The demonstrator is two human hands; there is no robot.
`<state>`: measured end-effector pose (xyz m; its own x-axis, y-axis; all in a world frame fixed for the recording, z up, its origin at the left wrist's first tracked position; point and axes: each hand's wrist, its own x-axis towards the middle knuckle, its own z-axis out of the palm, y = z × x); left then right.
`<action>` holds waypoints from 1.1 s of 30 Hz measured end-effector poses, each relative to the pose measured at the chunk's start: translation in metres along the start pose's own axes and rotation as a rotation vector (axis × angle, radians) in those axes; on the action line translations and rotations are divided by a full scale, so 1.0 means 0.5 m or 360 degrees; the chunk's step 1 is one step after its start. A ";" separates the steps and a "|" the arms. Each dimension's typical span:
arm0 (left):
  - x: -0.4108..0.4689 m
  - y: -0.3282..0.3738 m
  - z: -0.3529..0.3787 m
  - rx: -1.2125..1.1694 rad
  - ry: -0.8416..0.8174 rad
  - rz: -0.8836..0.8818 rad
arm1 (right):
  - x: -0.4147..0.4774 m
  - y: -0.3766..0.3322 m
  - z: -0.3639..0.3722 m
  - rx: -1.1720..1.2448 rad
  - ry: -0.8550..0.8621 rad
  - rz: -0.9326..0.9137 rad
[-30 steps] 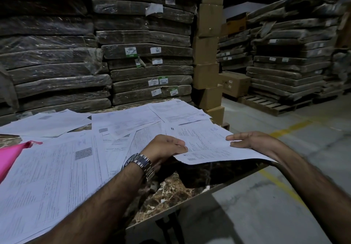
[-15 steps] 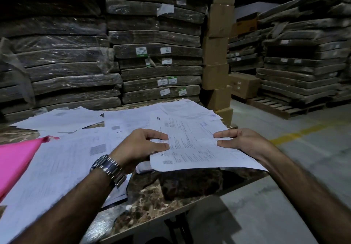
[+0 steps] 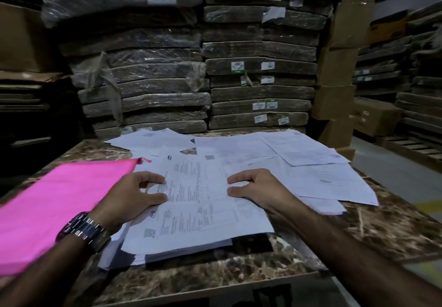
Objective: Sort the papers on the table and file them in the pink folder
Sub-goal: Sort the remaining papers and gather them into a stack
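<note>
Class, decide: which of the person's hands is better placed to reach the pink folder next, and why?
Left, probably: the left hand holds the top sheet beside the pink folder; the right hand is across the sheet, farther off.

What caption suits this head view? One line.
Left hand and right hand hold a printed sheet over scattered papers beside the pink folder.
</note>
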<state>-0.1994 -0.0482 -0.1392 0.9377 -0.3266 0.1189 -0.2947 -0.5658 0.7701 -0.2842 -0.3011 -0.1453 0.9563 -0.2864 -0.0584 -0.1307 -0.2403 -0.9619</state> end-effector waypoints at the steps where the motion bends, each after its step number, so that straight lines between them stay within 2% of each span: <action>1: 0.004 -0.014 -0.012 0.0119 0.0026 0.0001 | 0.012 -0.004 0.020 -0.0025 -0.0020 -0.0008; 4: 0.015 -0.047 -0.031 0.0332 0.0098 -0.0061 | 0.050 -0.007 0.074 -0.0150 -0.0066 -0.0032; 10: 0.030 -0.092 -0.030 0.0617 0.0156 -0.0127 | 0.070 -0.001 0.130 -0.0674 -0.0052 -0.0209; 15: 0.039 -0.100 -0.025 0.0764 0.0163 -0.0121 | 0.073 0.011 0.136 -0.0865 -0.0016 -0.0255; 21: 0.052 -0.084 -0.021 0.1014 0.0163 -0.0121 | 0.071 0.011 0.119 -0.1128 0.0177 -0.0306; 23: 0.059 -0.064 -0.007 0.0973 0.0186 -0.0065 | 0.077 0.005 0.091 -0.1104 0.0181 -0.0258; 26: 0.075 -0.012 0.034 0.0795 0.0041 0.0071 | 0.096 -0.003 0.030 -0.1044 0.0151 -0.0151; 33: 0.154 0.144 0.201 0.0439 -0.0282 0.0325 | 0.149 0.007 -0.181 -0.0852 0.0467 0.0206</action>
<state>-0.1668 -0.1902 -0.1378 0.8153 -0.5657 0.1234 -0.5330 -0.6501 0.5415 -0.2370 -0.4072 -0.1288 0.8222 -0.5690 -0.0167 -0.4265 -0.5964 -0.6800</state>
